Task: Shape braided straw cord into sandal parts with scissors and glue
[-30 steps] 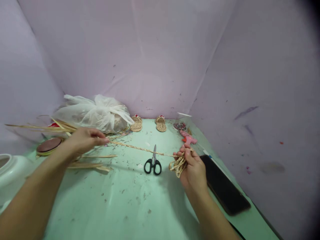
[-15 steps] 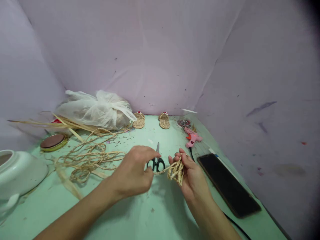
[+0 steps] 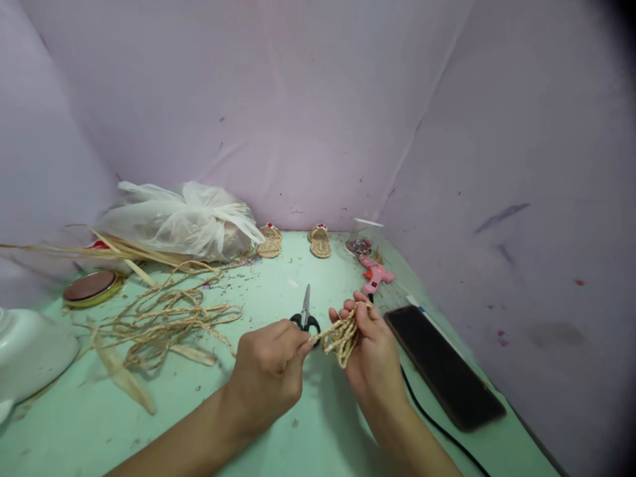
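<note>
A looped bundle of braided straw cord (image 3: 342, 339) rests in my right hand (image 3: 370, 344), its thumb and fingers closed round the top of the loops. My left hand (image 3: 271, 364) pinches the cord just left of the bundle, with a short stretch between the two hands. Behind my left hand lie black-handled scissors (image 3: 306, 311), blades pointing away; part of the handles is hidden. More of the same cord spreads in a loose tangle (image 3: 163, 324) on the green table, left of my left hand.
A white plastic bag (image 3: 189, 222) and two small woven sandals (image 3: 320, 242) stand at the back wall. To the right are a pink glue gun (image 3: 375, 275), its black cable, and a dark phone (image 3: 444, 368). A round tin (image 3: 94, 289) and a white ceramic vessel (image 3: 34, 351) sit left.
My left hand has turned and closed to a tighter pinch on the cord. The whole view has shifted slightly, so things appear further left. My right hand keeps its hold.
</note>
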Motion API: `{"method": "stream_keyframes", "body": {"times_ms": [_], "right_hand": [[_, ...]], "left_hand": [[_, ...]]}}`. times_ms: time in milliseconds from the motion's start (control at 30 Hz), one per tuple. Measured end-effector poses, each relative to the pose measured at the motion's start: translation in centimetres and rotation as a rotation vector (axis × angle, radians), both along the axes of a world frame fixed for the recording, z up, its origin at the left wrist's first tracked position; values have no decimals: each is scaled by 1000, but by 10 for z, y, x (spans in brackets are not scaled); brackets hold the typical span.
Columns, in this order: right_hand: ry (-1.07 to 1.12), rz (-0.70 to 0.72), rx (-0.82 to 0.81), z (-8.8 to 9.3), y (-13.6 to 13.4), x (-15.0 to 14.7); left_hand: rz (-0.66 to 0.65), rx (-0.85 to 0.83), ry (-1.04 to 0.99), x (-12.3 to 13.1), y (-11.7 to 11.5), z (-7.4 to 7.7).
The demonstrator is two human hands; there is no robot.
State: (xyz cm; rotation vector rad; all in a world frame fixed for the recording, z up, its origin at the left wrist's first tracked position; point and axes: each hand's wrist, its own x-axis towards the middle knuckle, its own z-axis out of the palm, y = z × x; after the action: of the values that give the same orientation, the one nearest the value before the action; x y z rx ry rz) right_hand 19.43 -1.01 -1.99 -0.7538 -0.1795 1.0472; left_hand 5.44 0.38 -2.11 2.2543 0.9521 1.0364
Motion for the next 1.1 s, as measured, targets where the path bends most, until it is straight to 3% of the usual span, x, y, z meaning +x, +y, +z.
{"method": "stream_keyframes", "body": {"times_ms": [167,267,500,833,1100], "right_hand": [[-220,-66,103,-5,0,-4],[-223,-55,118,-3,-1,-6],[-177,-26,151,0,-4,-7],[60,24,124,4,-4,-8],[337,81,-62,5,-2,-4]], "left_hand": [[14,-873,-73,6,1,18],[-12,-1113,-153,9,3,25],[-4,-1157,-141,11,1,23],[-53,-1076,-104,12,-3,11],[-126,-937,-83,12,-5,14]]}}
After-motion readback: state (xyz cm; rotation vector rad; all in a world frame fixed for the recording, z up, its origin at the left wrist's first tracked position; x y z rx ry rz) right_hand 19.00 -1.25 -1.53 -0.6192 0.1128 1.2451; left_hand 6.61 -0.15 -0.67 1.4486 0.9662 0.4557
